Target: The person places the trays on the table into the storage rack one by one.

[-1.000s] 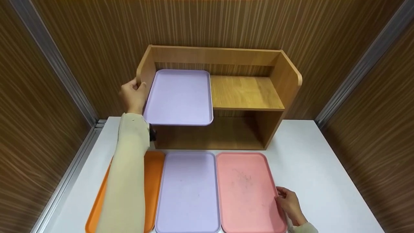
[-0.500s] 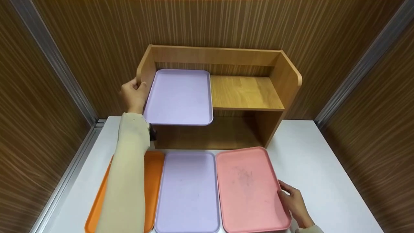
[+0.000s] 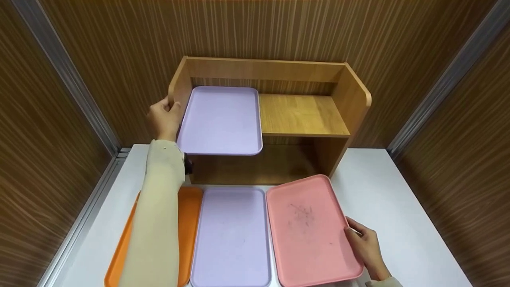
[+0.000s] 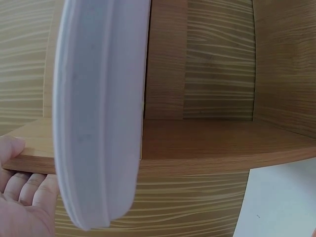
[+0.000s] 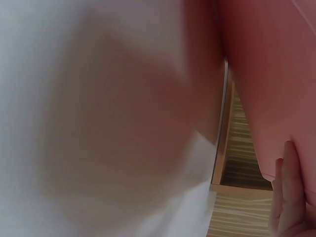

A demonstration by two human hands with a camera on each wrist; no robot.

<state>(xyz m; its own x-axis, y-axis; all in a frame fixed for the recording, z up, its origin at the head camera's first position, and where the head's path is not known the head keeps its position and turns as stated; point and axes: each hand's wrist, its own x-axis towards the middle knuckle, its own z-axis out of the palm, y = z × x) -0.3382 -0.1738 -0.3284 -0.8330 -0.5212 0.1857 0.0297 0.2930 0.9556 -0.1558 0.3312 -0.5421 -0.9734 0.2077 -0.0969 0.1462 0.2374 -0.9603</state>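
Note:
My left hand (image 3: pixel 163 121) grips the front edge of the left side panel of a small two-tier wooden shelf (image 3: pixel 305 115). In the left wrist view the thumb lies on one face of that panel (image 4: pixel 207 140), the fingers on the other. Beside this hand, a lilac tray (image 3: pixel 221 119) lies on the upper tier and juts past its front. My right hand (image 3: pixel 368 249) holds a pink tray (image 3: pixel 314 231) by its right rim, thumb on top. This tray is tilted, its right side raised off the table. Seen from the right wrist, fingers (image 5: pixel 292 190) lie against its underside.
A second lilac tray (image 3: pixel 231 239) lies on the white table (image 3: pixel 402 215), left of the pink one. Further left is an orange tray (image 3: pixel 189 231), partly covered by my left sleeve. Wood-grain walls (image 3: pixel 450 48) enclose the back and both sides.
The pink tray has gone from flat on the table to tilted, its right side lifted by my right hand and its far edge turned up. My left hand keeps its grip on the panel.

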